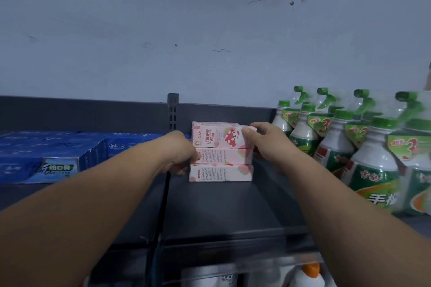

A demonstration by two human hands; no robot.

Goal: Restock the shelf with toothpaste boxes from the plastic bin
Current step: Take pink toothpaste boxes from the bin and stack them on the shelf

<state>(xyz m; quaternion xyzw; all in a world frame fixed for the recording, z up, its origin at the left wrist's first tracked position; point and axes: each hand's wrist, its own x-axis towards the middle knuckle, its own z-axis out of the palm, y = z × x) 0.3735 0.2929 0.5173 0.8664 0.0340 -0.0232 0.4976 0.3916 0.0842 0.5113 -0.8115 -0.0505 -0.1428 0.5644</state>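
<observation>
A stack of pink kids' toothpaste boxes [221, 151], three high, is sitting toward the back of the dark shelf [221, 205], lying lengthwise with their long faces toward the camera. The left hand [180, 149] is reaching in at the left end of the stack, its fingers curling round the ends of the two lower boxes and touching them. The right hand [263, 140] is gripping the right end of the top box [217, 136], thumb on the printed front face and fingers wrapping behind. Just behind and left of the stack a slotted upright post [173, 109] is standing against the shelf back. Well to the left of the stack, blue toothpaste boxes [58, 154] are lying in a block. To the right of the stack, green-capped spray bottles [373, 158] are crowding together in rows. Below the stack, on a lower level, a white bottle with an orange cap [310, 272] is showing.
</observation>
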